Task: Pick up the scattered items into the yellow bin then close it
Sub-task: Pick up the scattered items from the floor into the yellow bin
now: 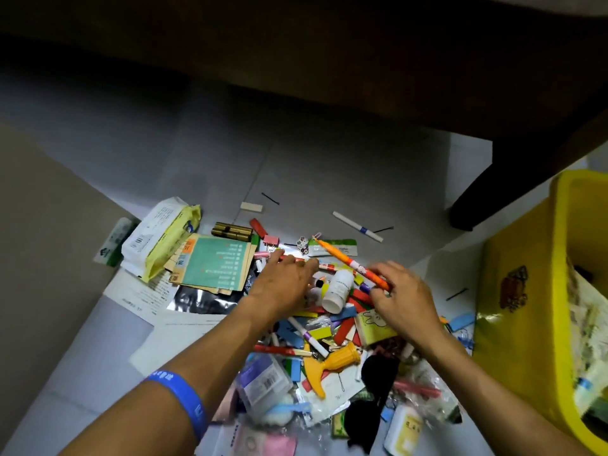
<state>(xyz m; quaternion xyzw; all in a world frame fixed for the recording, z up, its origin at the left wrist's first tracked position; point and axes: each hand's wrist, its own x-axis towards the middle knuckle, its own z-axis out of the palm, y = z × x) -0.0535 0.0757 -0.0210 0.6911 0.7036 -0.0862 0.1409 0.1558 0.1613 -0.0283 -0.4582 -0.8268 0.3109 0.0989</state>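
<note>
gathering step under way: right hand [403, 292] pinches orange pen [348, 263] over floor pile, left hand [283, 284] reaches flat-fingered into it; next likely carry to yellow bin [526, 291] at right, lid unseen.

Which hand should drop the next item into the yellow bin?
Right. The right hand already pinches the orange pen, and the yellow bin stands on that side. The left hand reaches flat over the pile, farther away.

Bare floor [296, 166] beyond the clutter pile [329, 324]; dark table leg [487, 192] beside yellow bin [556, 258].
</note>
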